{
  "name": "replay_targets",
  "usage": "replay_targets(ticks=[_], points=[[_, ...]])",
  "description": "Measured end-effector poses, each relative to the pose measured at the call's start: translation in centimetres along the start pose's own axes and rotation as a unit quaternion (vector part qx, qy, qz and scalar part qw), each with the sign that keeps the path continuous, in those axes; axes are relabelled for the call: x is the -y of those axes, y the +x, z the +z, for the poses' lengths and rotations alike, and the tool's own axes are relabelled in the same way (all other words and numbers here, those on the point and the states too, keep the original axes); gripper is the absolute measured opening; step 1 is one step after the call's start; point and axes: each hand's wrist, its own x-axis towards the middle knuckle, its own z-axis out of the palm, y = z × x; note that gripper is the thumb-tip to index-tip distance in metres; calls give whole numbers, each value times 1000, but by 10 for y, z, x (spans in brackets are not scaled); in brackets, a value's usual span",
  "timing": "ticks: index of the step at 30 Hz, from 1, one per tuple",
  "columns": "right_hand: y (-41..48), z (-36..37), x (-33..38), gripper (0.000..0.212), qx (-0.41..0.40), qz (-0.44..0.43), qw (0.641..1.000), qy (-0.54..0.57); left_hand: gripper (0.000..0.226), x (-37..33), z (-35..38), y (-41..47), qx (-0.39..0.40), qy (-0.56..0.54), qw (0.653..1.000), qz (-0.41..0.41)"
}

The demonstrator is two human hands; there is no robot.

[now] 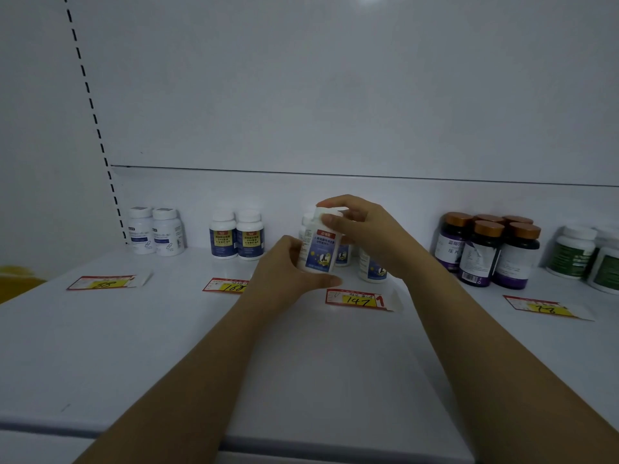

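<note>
Both hands hold a white bottle [321, 244] above the shelf [167, 346]: left hand [288, 266] gripping its base, right hand [361, 226] its cap.

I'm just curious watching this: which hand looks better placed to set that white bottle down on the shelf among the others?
Probably the left hand: it wraps the body of the white bottle, with the thumb beneath it. The right hand only pinches the cap.

Shop, likely pharmacy: white display shelf [167, 346] with grouped supplement bottles [237, 238] and handwritten price tags [358, 299] near its front edge.
</note>
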Motion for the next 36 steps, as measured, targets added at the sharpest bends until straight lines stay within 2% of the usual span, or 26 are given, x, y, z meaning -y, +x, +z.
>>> replay_targets(ticks=[2,5,9,14,17,21,24,28,30,32,36], points=[[-1,0,3,18,-8,-15,1000,10,57,1,1,1,4,-16,1000,1],[0,3,6,35,-15,-45,999,25,54,6,0,5,0,-47,999,15],[-1,16,7,52,-10,-119,993,-25,54,17,-5,12,-85,-66,991,74],[-5,31,10,45,-6,-243,967,-81,55,23,-11,18,-192,-43,969,148],[-6,33,11,46,-12,-256,961,-109,53,24,-13,18,-215,-29,961,170],[-6,30,12,49,-16,-262,959,-103,54,22,-13,18,-207,-36,964,164],[-7,24,16,53,-20,-209,976,-57,55,13,-15,14,-151,-75,978,124],[-5,13,18,37,-15,-56,998,-6,41,-3,-13,4,-34,-151,988,19],[-3,11,17,30,-13,24,1000,-12,44,-8,-13,2,35,-193,979,-45],[-1,12,14,33,-12,99,995,-15,48,-10,-14,2,78,-251,958,-111],[-1,15,12,39,-6,222,970,94,63,-7,-15,2,111,-276,941,-163]])
